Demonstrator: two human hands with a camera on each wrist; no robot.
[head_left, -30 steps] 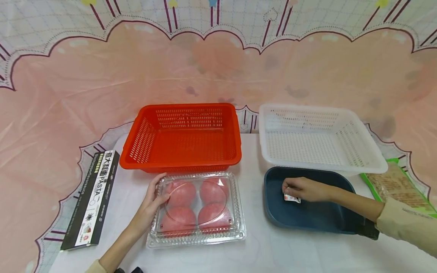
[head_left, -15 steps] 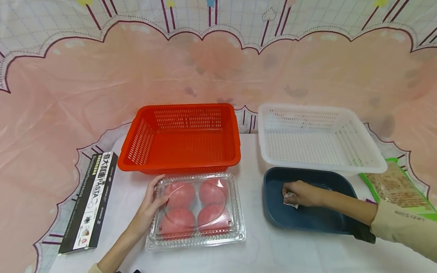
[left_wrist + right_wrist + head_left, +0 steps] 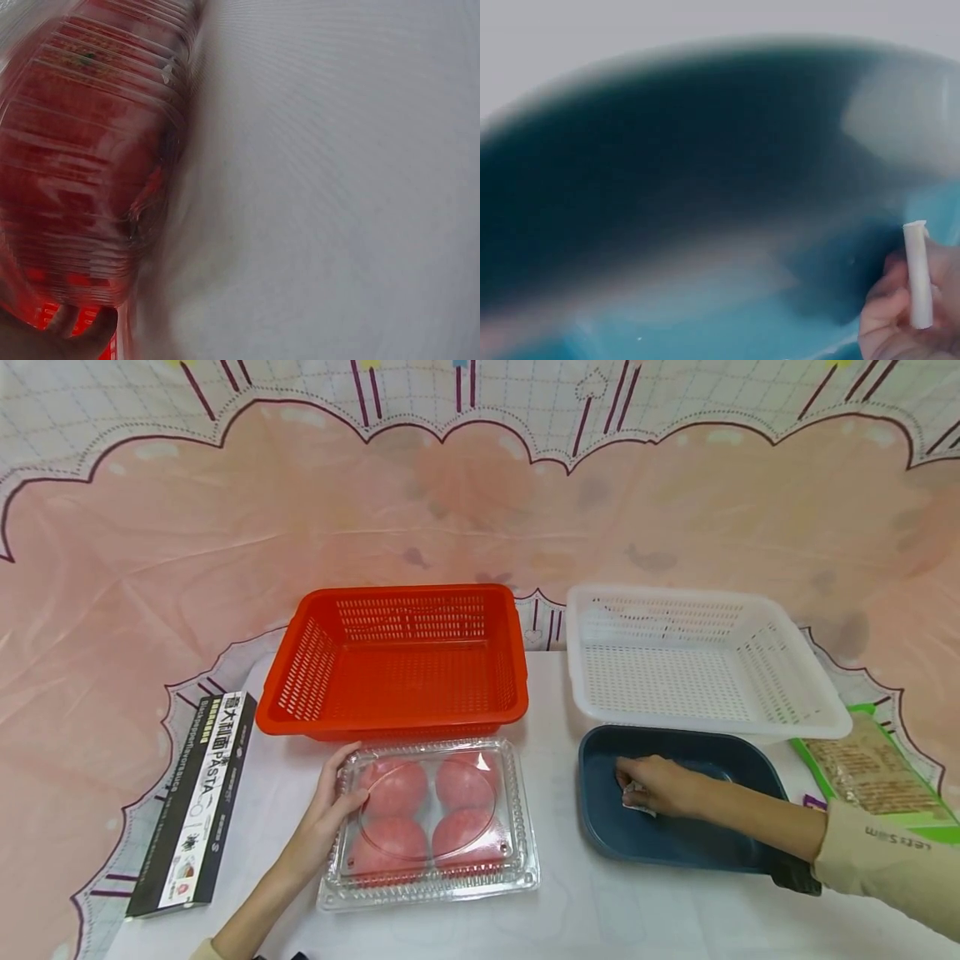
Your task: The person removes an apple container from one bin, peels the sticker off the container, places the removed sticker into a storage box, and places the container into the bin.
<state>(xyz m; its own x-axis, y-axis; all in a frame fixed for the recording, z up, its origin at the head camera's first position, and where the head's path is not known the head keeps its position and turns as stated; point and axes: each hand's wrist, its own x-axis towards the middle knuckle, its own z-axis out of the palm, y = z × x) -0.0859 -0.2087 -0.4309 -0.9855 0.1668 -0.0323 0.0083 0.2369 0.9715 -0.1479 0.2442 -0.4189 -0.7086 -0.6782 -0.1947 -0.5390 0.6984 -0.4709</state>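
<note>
My left hand (image 3: 322, 818) grips the left side of a clear plastic box (image 3: 435, 893), its thumb over the lid and fingers along the far left corner. Several round red fruits (image 3: 393, 847) show through the lid. In the left wrist view fingertips (image 3: 105, 322) curl at the end of the box. My right hand (image 3: 663, 787) is inside a dark blue basin (image 3: 637, 843), pinching a small white packet (image 3: 639, 809) mostly hidden by the fingers. The right wrist view shows the packet (image 3: 918, 277) edge-on as a narrow white strip.
A red slotted basket (image 3: 420, 681) stands behind the clear box, a white one (image 3: 671, 681) behind the basin. A black-and-white pasta box (image 3: 195, 810) lies at left. At right are a green-edged bag (image 3: 873, 768) and a small purple item (image 3: 813, 802), partly covered by the sleeve.
My right hand has turned and lowered slightly in the basin, so less of the white packet shows. The purple item has come into view beside the sleeve. The left hand stays on the box.
</note>
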